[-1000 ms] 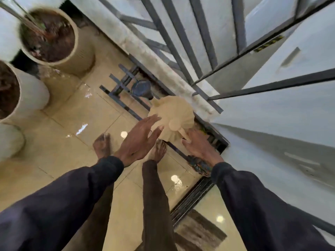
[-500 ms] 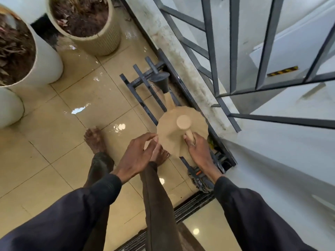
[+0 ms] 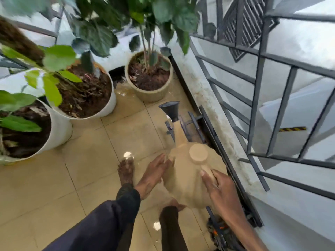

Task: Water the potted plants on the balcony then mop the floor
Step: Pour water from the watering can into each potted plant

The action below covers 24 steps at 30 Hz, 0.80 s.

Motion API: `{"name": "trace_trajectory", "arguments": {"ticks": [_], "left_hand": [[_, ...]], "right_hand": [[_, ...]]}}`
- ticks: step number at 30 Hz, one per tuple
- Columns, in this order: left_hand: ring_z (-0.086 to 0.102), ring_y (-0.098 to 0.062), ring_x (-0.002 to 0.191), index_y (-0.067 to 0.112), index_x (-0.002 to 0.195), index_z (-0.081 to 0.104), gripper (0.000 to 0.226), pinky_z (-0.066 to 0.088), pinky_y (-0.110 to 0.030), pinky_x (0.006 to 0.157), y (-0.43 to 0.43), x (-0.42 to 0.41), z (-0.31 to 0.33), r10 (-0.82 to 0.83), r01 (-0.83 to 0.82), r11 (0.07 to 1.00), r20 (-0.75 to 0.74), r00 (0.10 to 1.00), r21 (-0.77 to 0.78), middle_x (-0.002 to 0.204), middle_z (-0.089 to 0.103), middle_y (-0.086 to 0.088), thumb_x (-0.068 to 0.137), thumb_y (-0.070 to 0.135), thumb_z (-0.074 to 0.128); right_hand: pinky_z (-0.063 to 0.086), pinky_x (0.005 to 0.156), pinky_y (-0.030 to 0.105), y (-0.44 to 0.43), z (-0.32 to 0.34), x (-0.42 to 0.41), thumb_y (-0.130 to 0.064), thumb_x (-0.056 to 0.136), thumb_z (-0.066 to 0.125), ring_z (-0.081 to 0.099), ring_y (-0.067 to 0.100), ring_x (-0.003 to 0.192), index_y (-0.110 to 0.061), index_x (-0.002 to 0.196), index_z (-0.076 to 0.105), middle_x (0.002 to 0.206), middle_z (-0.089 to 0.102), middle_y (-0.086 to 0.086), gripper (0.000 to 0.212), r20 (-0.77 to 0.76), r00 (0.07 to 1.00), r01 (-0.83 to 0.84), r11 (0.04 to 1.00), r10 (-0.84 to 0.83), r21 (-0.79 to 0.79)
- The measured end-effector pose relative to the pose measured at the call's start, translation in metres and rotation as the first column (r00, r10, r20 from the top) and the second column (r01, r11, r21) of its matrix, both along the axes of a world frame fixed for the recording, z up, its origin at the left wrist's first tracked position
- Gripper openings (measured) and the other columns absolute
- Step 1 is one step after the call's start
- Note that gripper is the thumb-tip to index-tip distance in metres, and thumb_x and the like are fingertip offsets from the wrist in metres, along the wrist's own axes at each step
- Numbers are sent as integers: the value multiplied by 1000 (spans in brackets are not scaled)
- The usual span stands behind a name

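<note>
Since half a second earlier, my view had lifted from the tiles to the plants, and the watering can (image 3: 186, 180) had swung its dark rose (image 3: 170, 109) toward the beige pot (image 3: 150, 95). I had the right hand (image 3: 219, 189) curled round the can's handle, and the left hand (image 3: 154, 173) lay straight-fingered against its side. The can hung low over the tiled floor (image 3: 45, 187), near the railing (image 3: 257, 87). I read the puddles (image 3: 125, 95) by that pot as watering under way. No mop showed, so I judged mopping not begun.
</note>
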<state>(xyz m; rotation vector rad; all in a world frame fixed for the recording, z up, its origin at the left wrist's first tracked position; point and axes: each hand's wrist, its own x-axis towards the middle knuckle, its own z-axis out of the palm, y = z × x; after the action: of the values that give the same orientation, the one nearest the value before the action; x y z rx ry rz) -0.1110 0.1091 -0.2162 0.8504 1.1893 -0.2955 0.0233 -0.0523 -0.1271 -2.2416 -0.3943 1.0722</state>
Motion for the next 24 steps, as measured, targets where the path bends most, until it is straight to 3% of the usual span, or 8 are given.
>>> {"name": "trace_trajectory", "arguments": {"ticks": [2,5,8,12,14,18,22,24], "left_hand": [[53,-19,129,36,148,51,62,50,-51,106,23,2,-4,74,-71,994,38,996,-88,145,55,12,92,56,68],[63,-20,126,30,140,61,75,49,-47,110,56,0,-8,199,-172,961,108,974,-217,134,69,3,76,68,74],[63,-21,127,25,136,65,63,44,-44,114,85,0,-7,242,-197,944,147,959,-264,133,70,-3,86,64,69],[66,-25,122,26,125,73,54,46,-46,111,111,4,-1,283,-234,911,102,954,-339,123,75,-4,89,64,62],[67,-27,118,29,117,76,51,46,-50,109,117,6,2,292,-250,906,77,953,-342,115,78,-3,89,69,60],[69,-27,109,33,110,75,51,52,-49,95,127,16,2,321,-280,895,66,945,-348,98,81,1,88,74,54],[69,-30,111,34,108,76,57,50,-55,102,135,24,1,311,-273,904,69,948,-330,106,80,-3,84,81,52],[68,-32,114,32,112,75,64,50,-55,102,136,26,-1,296,-259,908,64,953,-330,115,78,-7,81,83,54]], "right_hand": [[41,58,15,28,18,-1,-53,94,55,62,-3,63,-31,72,62,66,68,-25,32,-7,1000,-17,1000,17,6],[39,49,11,73,40,-1,-45,98,59,57,-3,51,-20,68,62,54,62,-21,40,-40,999,-8,999,10,32],[40,47,19,112,51,3,-50,97,61,55,6,49,-7,71,65,53,60,-10,50,-7,1000,-20,1000,20,19],[40,44,34,154,57,16,-32,101,68,51,24,45,0,68,59,54,56,11,47,128,991,-50,999,50,-4],[38,43,30,172,62,23,-29,101,68,51,22,45,-3,69,61,57,57,13,43,210,974,-79,997,83,-26],[40,49,35,197,67,33,-32,100,68,59,43,58,4,78,69,70,66,27,42,317,941,-121,992,121,-19],[38,52,35,211,71,41,-32,98,68,46,24,51,13,78,63,66,56,33,49,356,930,-93,996,92,-12],[40,47,42,216,72,42,-33,98,69,44,23,53,16,79,60,70,55,37,52,354,934,-59,998,47,23]]}}
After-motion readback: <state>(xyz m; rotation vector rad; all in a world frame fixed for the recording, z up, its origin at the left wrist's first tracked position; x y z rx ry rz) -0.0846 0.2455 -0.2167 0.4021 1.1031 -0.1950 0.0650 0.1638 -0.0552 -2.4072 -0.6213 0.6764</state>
